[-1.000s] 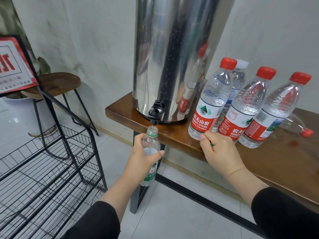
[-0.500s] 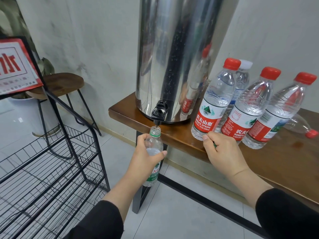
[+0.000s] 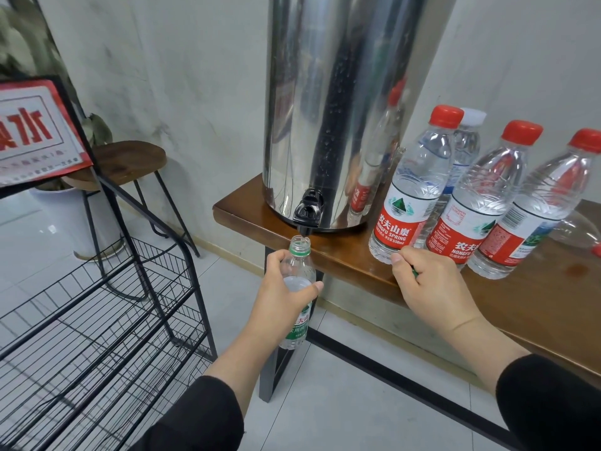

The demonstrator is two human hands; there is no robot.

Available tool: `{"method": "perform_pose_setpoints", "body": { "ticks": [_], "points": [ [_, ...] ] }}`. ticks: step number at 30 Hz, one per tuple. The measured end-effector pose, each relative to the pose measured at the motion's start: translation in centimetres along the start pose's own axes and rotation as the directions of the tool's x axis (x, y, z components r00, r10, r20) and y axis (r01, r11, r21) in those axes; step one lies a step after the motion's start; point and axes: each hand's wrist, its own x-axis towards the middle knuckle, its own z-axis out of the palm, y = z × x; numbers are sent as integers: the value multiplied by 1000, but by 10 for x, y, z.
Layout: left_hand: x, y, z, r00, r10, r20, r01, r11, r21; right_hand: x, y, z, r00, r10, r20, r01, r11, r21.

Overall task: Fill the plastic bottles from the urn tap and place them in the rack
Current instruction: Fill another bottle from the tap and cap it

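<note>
My left hand point(image 3: 282, 294) grips an uncapped green-label bottle point(image 3: 297, 265) upright, its mouth right under the black tap point(image 3: 307, 211) of the steel urn point(image 3: 335, 102). Water fills the bottle to about the shoulder. My right hand point(image 3: 429, 284) rests on the wooden table's front edge, fingers curled round a small green cap point(image 3: 415, 272). Three red-capped bottles point(image 3: 409, 190) stand beside it on the table. The black wire rack point(image 3: 97, 320) stands at the lower left.
A white-capped bottle point(image 3: 466, 148) stands behind the red-capped ones, and another bottle point(image 3: 575, 232) lies on its side at the far right. A wooden stool point(image 3: 130, 161), a white plant pot point(image 3: 65, 213) and a red sign point(image 3: 35, 131) are at the left.
The view has shifted slightly. Both hands hold their places, with the bottle still under the tap.
</note>
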Motion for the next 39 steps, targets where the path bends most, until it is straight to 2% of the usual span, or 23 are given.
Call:
{"method": "perform_pose_setpoints", "body": {
  "ticks": [39],
  "points": [
    [-3, 3, 2, 1000, 10, -11, -10, 999, 39, -1, -4, -1, 1000, -8, -3, 8, 1000, 20]
  ]
}}
